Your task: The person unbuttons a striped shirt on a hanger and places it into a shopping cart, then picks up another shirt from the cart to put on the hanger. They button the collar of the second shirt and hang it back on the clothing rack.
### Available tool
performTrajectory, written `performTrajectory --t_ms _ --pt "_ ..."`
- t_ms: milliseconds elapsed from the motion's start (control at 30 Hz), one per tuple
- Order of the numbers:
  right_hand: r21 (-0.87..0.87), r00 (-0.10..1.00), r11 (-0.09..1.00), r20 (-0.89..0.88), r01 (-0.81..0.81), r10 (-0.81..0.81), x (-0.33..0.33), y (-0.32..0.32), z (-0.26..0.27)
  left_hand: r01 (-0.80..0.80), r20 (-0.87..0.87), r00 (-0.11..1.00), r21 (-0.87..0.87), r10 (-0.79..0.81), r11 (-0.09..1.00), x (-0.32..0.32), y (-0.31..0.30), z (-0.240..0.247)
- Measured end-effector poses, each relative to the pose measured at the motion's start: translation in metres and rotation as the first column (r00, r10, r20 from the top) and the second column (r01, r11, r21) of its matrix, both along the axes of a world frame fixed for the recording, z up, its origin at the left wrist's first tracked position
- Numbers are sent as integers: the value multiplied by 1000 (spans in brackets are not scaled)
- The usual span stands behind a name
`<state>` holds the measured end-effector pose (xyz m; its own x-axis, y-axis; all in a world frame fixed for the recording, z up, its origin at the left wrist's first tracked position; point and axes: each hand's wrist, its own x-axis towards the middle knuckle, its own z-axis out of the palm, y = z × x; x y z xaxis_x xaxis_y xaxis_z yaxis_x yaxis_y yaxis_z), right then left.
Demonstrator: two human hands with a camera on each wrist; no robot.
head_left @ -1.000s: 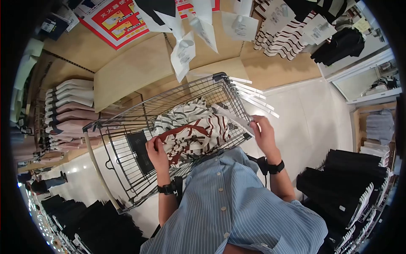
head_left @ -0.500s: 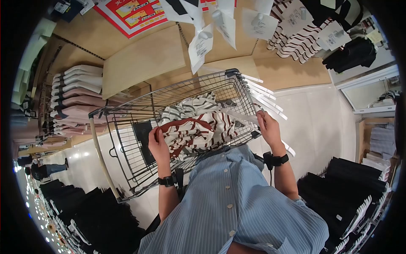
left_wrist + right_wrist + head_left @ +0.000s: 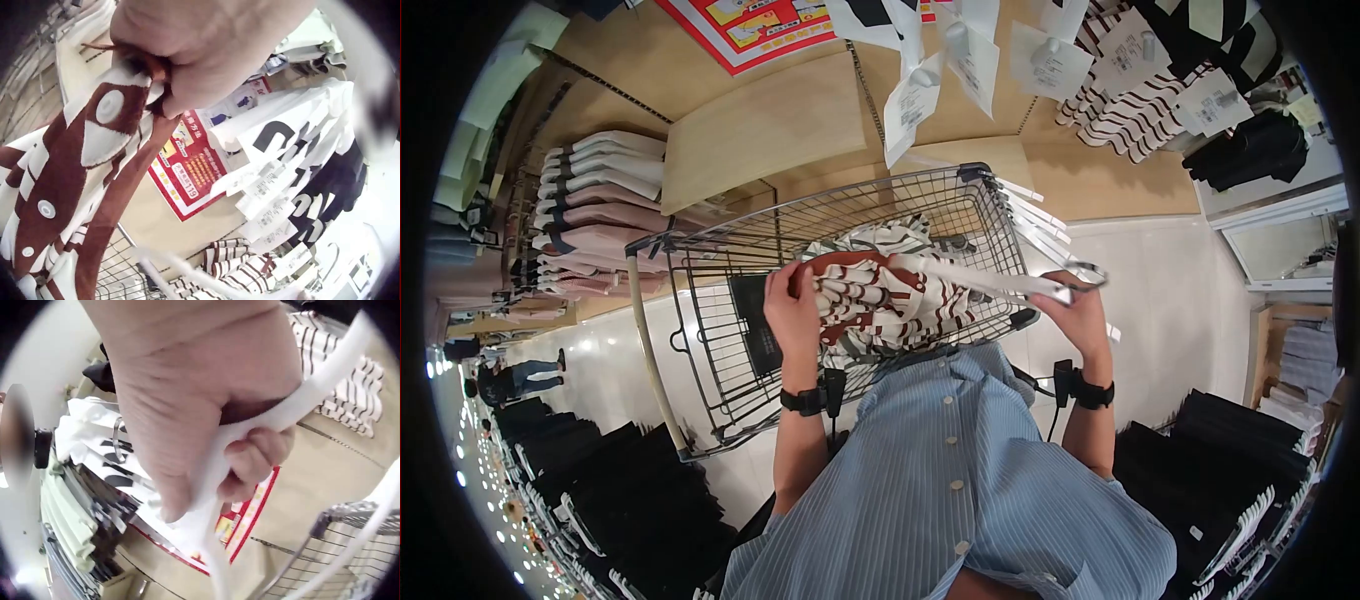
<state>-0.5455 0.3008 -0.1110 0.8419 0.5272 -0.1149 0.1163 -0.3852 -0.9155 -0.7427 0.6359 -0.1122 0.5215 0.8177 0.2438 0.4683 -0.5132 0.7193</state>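
My left hand (image 3: 792,315) grips the brown collar of a white shirt with brown stripes (image 3: 905,310), its placket and buttons showing close up in the left wrist view. The rest of that shirt lies crumpled in the wire shopping cart (image 3: 640,345). In my right hand (image 3: 1078,310), fingers curl round a white clothes hanger (image 3: 312,394), its metal hook above the hand. One blurred arm of the hanger reaches leftward over the shirt. A white garment with dark green-grey stripes (image 3: 880,238) lies behind the brown-striped one in the cart.
Several white hangers (image 3: 1032,215) hang at the cart's right end. Tagged garments (image 3: 915,100) hang overhead, pink and white shirts (image 3: 595,210) at the left. Racks of black clothes (image 3: 625,485) flank me. A person (image 3: 515,380) stands far left.
My right hand has lifted and moved right with the hanger, whose arm has come up out of the cart. My left hand has raised the shirt's collar slightly.
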Motion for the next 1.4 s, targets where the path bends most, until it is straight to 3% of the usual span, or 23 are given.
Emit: performTrajectory --t_ms 100,133,200,233,333,367,467,500,567,667,700,900,1000,1033,1133,1233,1333,1367,1400 --pt "195 984 976 -132 -96 123 -9 13 39 53 33 998 -61 -51 997 28 -31 31" --pt "218 985 967 -76 -134 153 -12 19 36 55 23 998 -108 -53 993 39 -47 46" --pt "133 984 975 36 -180 177 -19 34 44 205 74 977 -42 -201 978 48 -74 58" --pt "75 990 987 -1 -139 140 -24 45 56 295 125 948 11 -294 955 53 -87 67" --pt "435 979 900 -188 8 82 -43 70 48 483 212 846 81 -489 872 61 -119 93" --pt "472 995 880 -104 54 -5 -47 78 53 543 225 812 52 -539 838 60 -126 102" --pt "311 995 945 9 -100 102 -36 75 40 690 209 695 71 -688 720 57 -136 110" --pt "326 994 943 -53 -71 93 -37 72 40 718 195 668 83 -718 691 56 -140 110" --pt "325 998 944 22 -64 60 -35 65 32 761 171 626 77 -761 644 52 -143 108" --pt "340 999 941 48 2 -19 -25 54 28 692 211 662 197 -719 695 48 -122 112" --pt "326 995 945 93 -9 -23 -20 45 28 643 186 735 116 -652 757 40 -117 106" --pt "288 958 957 272 6 -88 3 8 43 344 56 920 358 -388 868 14 -45 107" --pt "316 964 947 266 -64 -24 2 3 52 534 -22 840 214 -542 818 3 -17 87" --pt "269 971 962 240 -50 -17 2 0 50 620 -107 784 82 -611 781 -10 -8 66" --pt "321 987 947 145 12 -62 5 4 53 572 -229 755 -230 -615 787 -19 -6 55" --pt "390 994 920 90 27 -68 9 -5 48 503 -195 849 18 -491 864 -26 -2 52" --pt "434 999 900 -2 36 -40 9 -14 43 375 -227 909 78 -349 924 -40 8 40" --pt "443 999 896 -16 34 -30 8 -13 43 286 -323 909 21 -265 958 -44 10 42" --pt "454 999 890 -31 37 -26 7 -10 43 319 -347 897 78 -274 945 -43 9 43"
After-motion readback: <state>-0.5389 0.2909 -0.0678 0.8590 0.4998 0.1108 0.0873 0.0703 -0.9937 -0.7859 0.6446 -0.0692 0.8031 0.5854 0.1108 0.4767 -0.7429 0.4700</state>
